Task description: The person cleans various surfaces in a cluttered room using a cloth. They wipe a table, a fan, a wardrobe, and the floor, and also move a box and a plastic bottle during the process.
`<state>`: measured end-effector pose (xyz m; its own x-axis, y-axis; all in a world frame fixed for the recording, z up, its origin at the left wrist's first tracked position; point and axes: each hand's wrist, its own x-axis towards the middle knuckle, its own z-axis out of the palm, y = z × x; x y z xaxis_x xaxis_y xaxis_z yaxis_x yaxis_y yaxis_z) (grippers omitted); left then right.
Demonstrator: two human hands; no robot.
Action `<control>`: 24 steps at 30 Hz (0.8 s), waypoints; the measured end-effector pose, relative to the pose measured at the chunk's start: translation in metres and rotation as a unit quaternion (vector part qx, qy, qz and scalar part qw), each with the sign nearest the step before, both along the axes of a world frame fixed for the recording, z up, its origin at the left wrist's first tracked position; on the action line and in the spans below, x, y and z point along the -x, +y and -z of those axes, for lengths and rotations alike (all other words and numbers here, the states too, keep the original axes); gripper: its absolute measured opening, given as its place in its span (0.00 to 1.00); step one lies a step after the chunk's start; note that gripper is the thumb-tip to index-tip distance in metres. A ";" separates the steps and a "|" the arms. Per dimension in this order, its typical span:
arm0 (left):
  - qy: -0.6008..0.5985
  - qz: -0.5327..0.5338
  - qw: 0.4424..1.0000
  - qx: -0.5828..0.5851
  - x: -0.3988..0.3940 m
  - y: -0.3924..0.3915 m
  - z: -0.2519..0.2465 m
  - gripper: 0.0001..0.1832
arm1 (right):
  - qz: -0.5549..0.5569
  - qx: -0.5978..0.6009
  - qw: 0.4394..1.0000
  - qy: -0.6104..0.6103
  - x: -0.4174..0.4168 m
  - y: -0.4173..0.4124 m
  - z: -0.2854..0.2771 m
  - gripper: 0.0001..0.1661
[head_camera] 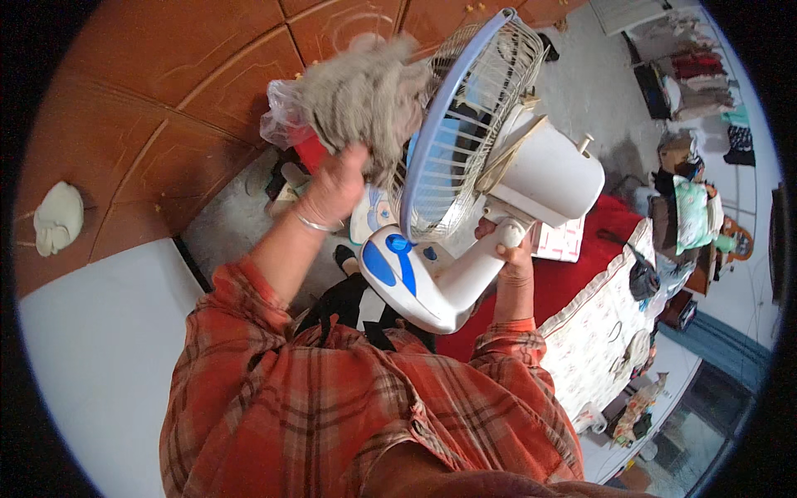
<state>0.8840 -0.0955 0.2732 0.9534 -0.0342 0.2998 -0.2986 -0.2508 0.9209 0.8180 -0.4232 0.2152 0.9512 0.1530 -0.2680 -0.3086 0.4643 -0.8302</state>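
Note:
My right hand (515,252) grips the white neck of an electric fan (476,271), just below its motor housing (548,168). The fan is held tilted, with its wire cage (461,162) and pale blue rim facing left. Its base, with a blue control panel (398,261), hangs close to my waist. In my left hand (339,180) is a bunched grey-brown cloth (367,99), blurred by motion, against or just in front of the cage. The cloth hides part of the grille and most of my left fingers.
Brown panelled wooden furniture (212,93) spans the upper left, with a pale cloth-like item (59,218) on it. A clear plastic bag (280,115) lies behind the cloth. To the right are a patterned box (560,239), a red cover (554,280) and a flowered sheet (598,336).

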 end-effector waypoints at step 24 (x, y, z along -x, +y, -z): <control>-0.176 -0.148 0.969 -0.089 0.004 0.023 -0.030 0.18 | -0.120 0.030 0.991 -0.048 0.008 0.032 0.028 0.28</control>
<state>0.8799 -0.0725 0.3028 0.7695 0.1437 0.6223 -0.4767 -0.5192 0.7093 0.8098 -0.3914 0.1869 0.9109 0.3648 -0.1927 -0.3217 0.3356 -0.8854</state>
